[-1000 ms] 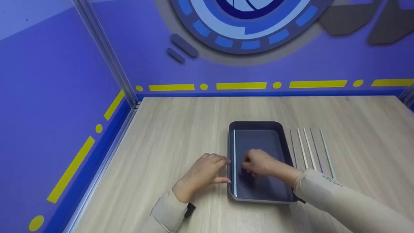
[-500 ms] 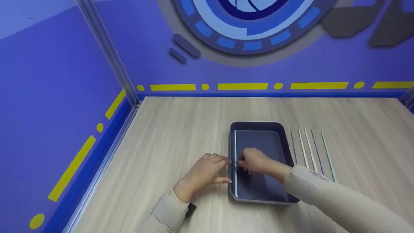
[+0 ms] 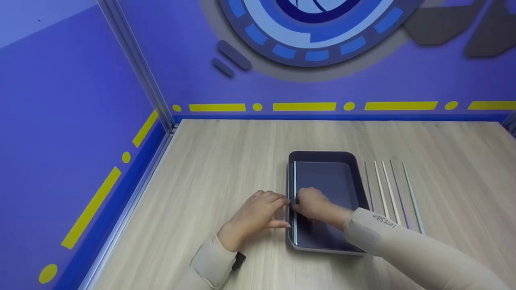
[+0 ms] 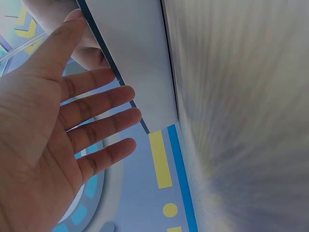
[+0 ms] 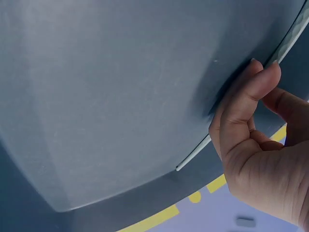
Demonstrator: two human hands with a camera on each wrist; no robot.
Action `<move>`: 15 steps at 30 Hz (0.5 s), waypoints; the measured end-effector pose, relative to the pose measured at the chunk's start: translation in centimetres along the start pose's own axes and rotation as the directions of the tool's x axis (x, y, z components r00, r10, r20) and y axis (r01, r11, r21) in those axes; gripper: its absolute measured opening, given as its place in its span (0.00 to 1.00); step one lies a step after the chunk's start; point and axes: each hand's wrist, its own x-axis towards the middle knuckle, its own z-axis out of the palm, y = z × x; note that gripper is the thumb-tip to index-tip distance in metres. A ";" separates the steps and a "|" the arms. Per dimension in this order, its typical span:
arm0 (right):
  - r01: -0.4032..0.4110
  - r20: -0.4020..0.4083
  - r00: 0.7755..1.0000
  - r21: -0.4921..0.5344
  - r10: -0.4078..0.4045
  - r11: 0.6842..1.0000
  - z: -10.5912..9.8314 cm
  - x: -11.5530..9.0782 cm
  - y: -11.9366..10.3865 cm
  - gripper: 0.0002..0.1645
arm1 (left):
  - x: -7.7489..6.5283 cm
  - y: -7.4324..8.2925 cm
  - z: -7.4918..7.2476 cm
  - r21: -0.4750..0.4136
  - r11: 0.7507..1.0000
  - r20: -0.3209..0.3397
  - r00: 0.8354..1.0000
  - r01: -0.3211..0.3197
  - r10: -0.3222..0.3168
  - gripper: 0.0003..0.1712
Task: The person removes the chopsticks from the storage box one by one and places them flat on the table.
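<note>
A pale teal chopstick (image 3: 295,231) lies lengthwise along the left inner side of a dark rectangular tray (image 3: 330,177). My right hand (image 3: 312,203) is inside the tray, its curled fingers and thumb pinching the chopstick near its middle. In the right wrist view, the chopstick (image 5: 193,152) passes behind the fingers, its thin end lying on the tray floor. My left hand (image 3: 258,211) is outside the tray on the left, fingers spread and fairly straight, fingertips at the rim. From the left wrist view, those fingertips touch the upper edge of the tray's wall (image 4: 135,58).
Several chopsticks lie side by side right of the tray, among them a white chopstick (image 3: 381,189), a purple chopstick (image 3: 399,193) and a teal chopstick (image 3: 413,197). My right forearm covers some of their near ends. A blue wall (image 3: 201,88) borders the wooden table (image 3: 225,161).
My right hand has moved left across the tray to the chopstick and now pinches it. The left hand stays at the rim.
</note>
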 end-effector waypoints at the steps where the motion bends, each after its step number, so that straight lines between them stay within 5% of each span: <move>1: -0.010 0.003 1.000 0.003 0.010 1.000 0.0 0.0 0.0 0.16 | 0.0 0.0 0.0 -0.003 1.000 0.004 1.000 0.002 -0.002 0.35; 15: -0.079 0.004 0.997 0.030 0.079 0.996 0.2 0.3 -0.1 0.18 | -0.1 0.0 -0.1 -0.006 1.000 0.024 1.000 0.007 -0.007 0.35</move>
